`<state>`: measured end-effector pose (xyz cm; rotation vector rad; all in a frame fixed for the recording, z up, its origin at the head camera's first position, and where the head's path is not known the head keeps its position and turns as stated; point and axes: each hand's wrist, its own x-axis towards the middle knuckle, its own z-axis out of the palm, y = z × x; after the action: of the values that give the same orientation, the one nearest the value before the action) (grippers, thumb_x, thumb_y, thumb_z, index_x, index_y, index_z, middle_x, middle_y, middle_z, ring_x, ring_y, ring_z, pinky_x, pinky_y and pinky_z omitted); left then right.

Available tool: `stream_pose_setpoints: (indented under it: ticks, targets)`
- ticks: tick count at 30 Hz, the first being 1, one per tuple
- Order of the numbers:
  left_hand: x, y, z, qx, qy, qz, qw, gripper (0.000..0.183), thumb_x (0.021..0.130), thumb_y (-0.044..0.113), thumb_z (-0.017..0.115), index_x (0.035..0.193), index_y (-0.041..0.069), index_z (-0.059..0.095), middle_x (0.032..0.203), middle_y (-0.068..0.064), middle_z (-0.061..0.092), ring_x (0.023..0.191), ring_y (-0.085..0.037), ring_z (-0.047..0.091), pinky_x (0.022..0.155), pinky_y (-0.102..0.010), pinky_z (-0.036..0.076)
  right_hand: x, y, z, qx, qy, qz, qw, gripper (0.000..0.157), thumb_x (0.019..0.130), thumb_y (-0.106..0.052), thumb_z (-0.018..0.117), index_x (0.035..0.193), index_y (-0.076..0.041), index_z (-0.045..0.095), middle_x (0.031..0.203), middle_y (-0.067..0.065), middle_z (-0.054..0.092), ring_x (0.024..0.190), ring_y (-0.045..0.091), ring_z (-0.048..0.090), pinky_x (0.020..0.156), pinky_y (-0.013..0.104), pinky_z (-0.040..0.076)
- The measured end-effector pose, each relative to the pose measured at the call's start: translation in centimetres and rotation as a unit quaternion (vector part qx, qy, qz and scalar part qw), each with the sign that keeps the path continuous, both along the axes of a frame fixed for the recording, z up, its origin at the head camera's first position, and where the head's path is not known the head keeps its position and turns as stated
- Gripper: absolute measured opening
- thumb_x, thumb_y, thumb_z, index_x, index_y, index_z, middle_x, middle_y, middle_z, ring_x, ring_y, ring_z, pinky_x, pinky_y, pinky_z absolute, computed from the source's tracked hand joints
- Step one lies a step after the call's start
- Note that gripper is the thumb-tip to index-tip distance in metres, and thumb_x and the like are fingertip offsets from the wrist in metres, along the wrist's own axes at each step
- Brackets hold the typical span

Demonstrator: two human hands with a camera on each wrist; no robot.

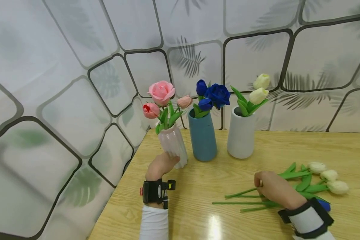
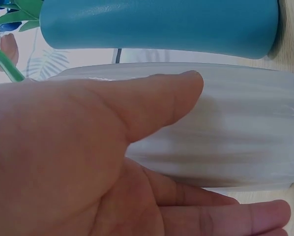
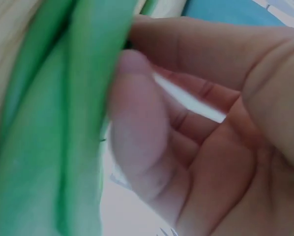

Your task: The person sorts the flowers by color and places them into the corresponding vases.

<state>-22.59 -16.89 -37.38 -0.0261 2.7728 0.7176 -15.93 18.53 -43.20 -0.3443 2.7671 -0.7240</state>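
My left hand (image 1: 163, 165) is at the lower part of a pale pink ribbed vase (image 1: 172, 141). In the left wrist view its thumb (image 2: 161, 98) lies straight along the vase, and the other fingers stretch beside the vase's edge. The vase stands upright with pink flowers (image 1: 162, 93) in it. My right hand (image 1: 277, 188) is over a bunch of artificial white tulips (image 1: 328, 175) lying on the table. Its thumb (image 3: 137, 108) and forefinger come together at a green tulip stem (image 3: 95, 73). The exact pinch is partly hidden and blurred.
A blue vase (image 1: 202, 138) with blue flowers (image 1: 217, 95) stands right of the pink vase. Beyond it is a white vase (image 1: 241, 136) with white tulips (image 1: 259, 96). A blue flower (image 1: 324, 205) lies under the right wrist. A patterned curtain (image 1: 258, 50) borders the wooden table (image 1: 198, 186).
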Motion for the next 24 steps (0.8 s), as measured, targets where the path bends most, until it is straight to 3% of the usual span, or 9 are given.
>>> stream_pose_setpoints:
  ticks: [7, 14, 16, 18, 19, 20, 22, 24]
  targets:
    - [0.1, 0.1, 0.1, -0.008, -0.004, 0.004, 0.9999, 0.053, 0.101, 0.044, 0.051, 0.130, 0.001, 0.060, 0.120, -0.017, 0.068, 0.104, -0.032, 0.067, 0.082, -0.049, 0.054, 0.2, 0.2, -0.6, 0.002, 0.051, 0.034, 0.998, 0.019, 0.091, 0.002, 0.064, 0.083, -0.015, 0.063, 0.070, -0.006, 0.054, 0.056, 0.010, 0.045, 0.051, 0.025, 0.037]
    - [0.1, -0.1, 0.0, -0.009, -0.007, 0.005, 0.9999, 0.054, 0.101, 0.044, 0.051, 0.132, 0.002, 0.059, 0.122, -0.017, 0.067, 0.106, -0.034, 0.066, 0.084, -0.050, 0.054, 0.3, -0.2, -0.6, 0.017, 0.123, 0.024, 0.992, 0.012, 0.096, -0.011, 0.065, 0.088, -0.018, 0.059, 0.065, -0.007, 0.051, 0.053, 0.009, 0.043, 0.047, 0.027, 0.035]
    - [0.1, -0.2, 0.0, -0.011, -0.007, 0.005, 0.9999, 0.054, 0.101, 0.045, 0.050, 0.133, 0.001, 0.059, 0.122, -0.017, 0.067, 0.106, -0.034, 0.066, 0.084, -0.050, 0.054, 0.3, -0.3, -0.7, -0.005, 0.145, 0.013, 0.989, 0.008, 0.098, -0.011, 0.062, 0.093, -0.015, 0.058, 0.063, -0.006, 0.051, 0.051, 0.008, 0.042, 0.046, 0.026, 0.033]
    - [0.1, -0.2, -0.1, -0.013, -0.006, 0.005, 0.9999, 0.055, 0.101, 0.045, 0.050, 0.133, 0.001, 0.059, 0.122, -0.017, 0.067, 0.107, -0.034, 0.066, 0.084, -0.050, 0.054, 0.3, -0.5, -0.5, -0.059, 0.121, -0.009, 0.991, 0.002, 0.101, -0.012, 0.057, 0.100, -0.010, 0.058, 0.068, -0.001, 0.058, 0.050, 0.009, 0.045, 0.044, 0.026, 0.036]
    - [0.1, -0.2, -0.1, -0.014, -0.006, 0.004, 0.9999, 0.055, 0.101, 0.045, 0.050, 0.133, 0.001, 0.059, 0.122, -0.017, 0.067, 0.107, -0.034, 0.066, 0.084, -0.050, 0.054, 0.2, -0.6, -0.4, -0.098, 0.109, -0.026, 0.989, 0.007, 0.102, -0.013, 0.055, 0.104, -0.007, 0.059, 0.071, 0.002, 0.062, 0.050, 0.009, 0.049, 0.044, 0.026, 0.040]
    - [0.1, -0.2, -0.1, -0.013, -0.005, 0.003, 0.9999, 0.055, 0.101, 0.045, 0.050, 0.133, 0.001, 0.059, 0.123, -0.017, 0.067, 0.107, -0.034, 0.066, 0.085, -0.050, 0.054, 0.2, -0.7, -0.3, -0.144, 0.093, -0.051, 0.984, 0.013, 0.103, -0.014, 0.054, 0.108, -0.003, 0.060, 0.075, 0.008, 0.066, 0.051, 0.010, 0.054, 0.045, 0.026, 0.044]
    - [0.1, -0.2, 0.0, -0.013, -0.004, -0.002, 0.9999, 0.054, 0.101, 0.044, 0.050, 0.133, 0.001, 0.059, 0.123, -0.017, 0.067, 0.107, -0.034, 0.066, 0.085, -0.050, 0.053, 0.2, -1.1, 0.1, -0.248, 0.055, -0.113, 0.961, 0.028, 0.104, -0.019, 0.053, 0.118, 0.004, 0.061, 0.093, 0.019, 0.071, 0.059, 0.014, 0.066, 0.052, 0.027, 0.054]
    - [0.1, -0.2, 0.0, -0.011, -0.004, -0.005, 0.9999, 0.054, 0.102, 0.044, 0.050, 0.133, 0.001, 0.059, 0.122, -0.017, 0.067, 0.107, -0.034, 0.066, 0.085, -0.050, 0.053, 0.3, -1.5, 0.4, -0.354, 0.041, -0.180, 0.917, 0.041, 0.103, -0.025, 0.057, 0.126, 0.009, 0.059, 0.102, 0.017, 0.073, 0.070, 0.014, 0.072, 0.061, 0.029, 0.059]
